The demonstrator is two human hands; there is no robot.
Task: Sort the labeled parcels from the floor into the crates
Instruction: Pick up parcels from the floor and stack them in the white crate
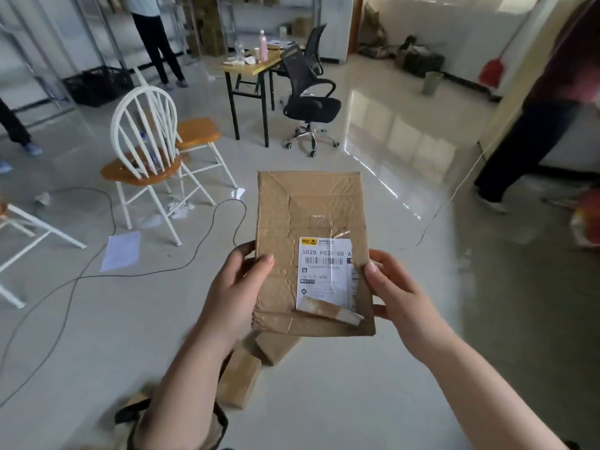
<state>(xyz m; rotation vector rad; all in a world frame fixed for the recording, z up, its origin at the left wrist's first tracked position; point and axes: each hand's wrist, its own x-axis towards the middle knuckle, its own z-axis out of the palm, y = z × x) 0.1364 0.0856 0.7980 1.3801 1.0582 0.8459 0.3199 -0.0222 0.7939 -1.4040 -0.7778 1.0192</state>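
Note:
A flat brown padded parcel [305, 216] with a white shipping label [324, 271] is held up in front of me, label side facing me. My left hand [238, 287] grips its lower left edge, thumb on the front. My right hand [394, 287] grips its lower right edge beside the label. Two small brown cardboard parcels [240, 380] lie on the floor below the held one, partly hidden by my left arm. A black crate [97, 84] stands far off at the back left by the shelving.
Two white chairs with orange seats [146, 151] stand ahead on the left, with black cables [97, 274] and a paper sheet [121, 250] on the floor. A yellow table [253, 64] and black office chair [308, 99] sit behind. People stand at back left and right.

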